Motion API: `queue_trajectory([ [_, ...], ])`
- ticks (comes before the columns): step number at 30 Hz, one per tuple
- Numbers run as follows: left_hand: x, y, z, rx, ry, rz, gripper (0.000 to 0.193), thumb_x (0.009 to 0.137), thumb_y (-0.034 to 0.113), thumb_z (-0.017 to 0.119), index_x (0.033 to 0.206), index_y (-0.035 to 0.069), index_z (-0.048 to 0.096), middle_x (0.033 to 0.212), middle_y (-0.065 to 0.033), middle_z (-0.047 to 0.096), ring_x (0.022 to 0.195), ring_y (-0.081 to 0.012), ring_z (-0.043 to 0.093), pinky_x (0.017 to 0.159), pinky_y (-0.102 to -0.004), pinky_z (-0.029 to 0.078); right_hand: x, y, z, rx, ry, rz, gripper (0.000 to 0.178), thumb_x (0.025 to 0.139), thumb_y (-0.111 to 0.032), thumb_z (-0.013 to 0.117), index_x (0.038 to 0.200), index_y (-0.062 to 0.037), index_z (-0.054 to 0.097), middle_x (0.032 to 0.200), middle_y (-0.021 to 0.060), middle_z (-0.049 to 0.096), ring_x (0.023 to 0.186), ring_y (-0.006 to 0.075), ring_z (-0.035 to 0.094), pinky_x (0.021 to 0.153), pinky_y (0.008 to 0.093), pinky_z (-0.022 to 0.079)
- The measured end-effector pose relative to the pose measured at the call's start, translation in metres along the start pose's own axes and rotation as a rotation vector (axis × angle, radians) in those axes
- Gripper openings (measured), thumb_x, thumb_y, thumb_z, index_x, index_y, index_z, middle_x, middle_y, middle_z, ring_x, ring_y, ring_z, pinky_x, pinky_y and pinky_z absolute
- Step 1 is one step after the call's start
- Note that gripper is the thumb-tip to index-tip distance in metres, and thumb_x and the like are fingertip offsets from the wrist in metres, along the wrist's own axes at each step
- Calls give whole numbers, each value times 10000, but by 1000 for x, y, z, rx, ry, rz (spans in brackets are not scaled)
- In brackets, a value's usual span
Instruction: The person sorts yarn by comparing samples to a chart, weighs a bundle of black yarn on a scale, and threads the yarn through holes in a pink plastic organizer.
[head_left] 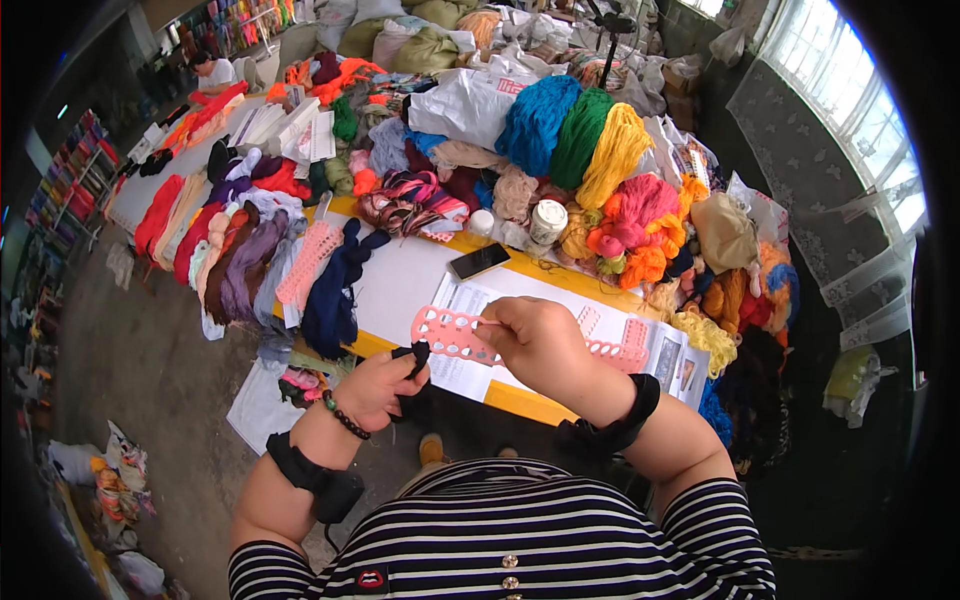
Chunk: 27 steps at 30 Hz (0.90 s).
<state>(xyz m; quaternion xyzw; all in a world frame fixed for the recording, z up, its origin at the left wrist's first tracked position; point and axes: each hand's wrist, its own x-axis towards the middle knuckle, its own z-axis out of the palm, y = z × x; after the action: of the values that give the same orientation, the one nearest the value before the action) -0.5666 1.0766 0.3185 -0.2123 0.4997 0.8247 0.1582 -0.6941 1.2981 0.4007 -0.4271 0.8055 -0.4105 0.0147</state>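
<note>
A pink card with rows of round holes (450, 333) is held up above the near edge of the table. My right hand (545, 345) pinches it by its right part, the fingers closed. At its left end, my left hand (372, 392) is closed on a strand of black yarn (413, 358) that meets the card there; whether it passes through a hole I cannot make out. More pink perforated cards (628, 350) lie beyond my right hand on printed sheets (458, 299). A hank of navy yarn (335, 295) hangs over the table edge, left of my hands.
A dark phone (480, 261) lies on the white and yellow table (392, 285). Behind it are a white jar (548, 222) and heaped yarn, including blue (540, 115) and yellow (615, 150) hanks. Another person (212, 73) sits at the far left.
</note>
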Motion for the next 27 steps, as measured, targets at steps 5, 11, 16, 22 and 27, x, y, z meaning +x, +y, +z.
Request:
queue_trajectory([
  [5, -3, 9, 1, 119, -12, -193, 270, 1000, 336, 551, 961, 89, 654, 638, 90, 462, 512, -22, 330, 467, -209, 223, -10, 9, 3, -119, -50, -95, 109, 853, -126, 722, 882, -24, 696, 750, 142, 666, 665, 310, 658, 601, 373, 506],
  [11, 0, -24, 8, 93, 14, 178, 244, 998, 260, 584, 1123, 60, 649, 677, 77, 472, 555, -38, 412, 521, -196, 328, -33, 47, 27, 114, -181, 220, 194, 878, -214, 685, 916, -25, 702, 770, 182, 680, 703, 350, 671, 636, 394, 528],
  [16, 22, -44, 3, 379, 51, 331, 231, 972, 248, 644, 999, 24, 695, 807, 32, 625, 711, -62, 530, 660, -236, 429, -38, 74, 56, 300, -257, 434, 234, 883, -230, 684, 943, -6, 709, 750, 168, 681, 654, 297, 666, 635, 365, 520],
  [22, 51, -64, -22, 351, 70, 257, 272, 937, 297, 702, 995, 30, 698, 815, 27, 637, 716, -56, 518, 636, -235, 428, -39, 90, 76, 226, -291, 379, 184, 874, -182, 691, 952, -16, 695, 739, 140, 668, 635, 226, 663, 599, 353, 536],
  [27, 68, -85, -40, -172, 81, -154, 320, 898, 369, 735, 1002, 72, 679, 798, 47, 613, 687, -66, 512, 532, -221, 390, -41, 92, 83, -50, -209, 180, 166, 821, -162, 710, 933, -39, 714, 774, 138, 690, 706, 332, 671, 625, 400, 535],
])
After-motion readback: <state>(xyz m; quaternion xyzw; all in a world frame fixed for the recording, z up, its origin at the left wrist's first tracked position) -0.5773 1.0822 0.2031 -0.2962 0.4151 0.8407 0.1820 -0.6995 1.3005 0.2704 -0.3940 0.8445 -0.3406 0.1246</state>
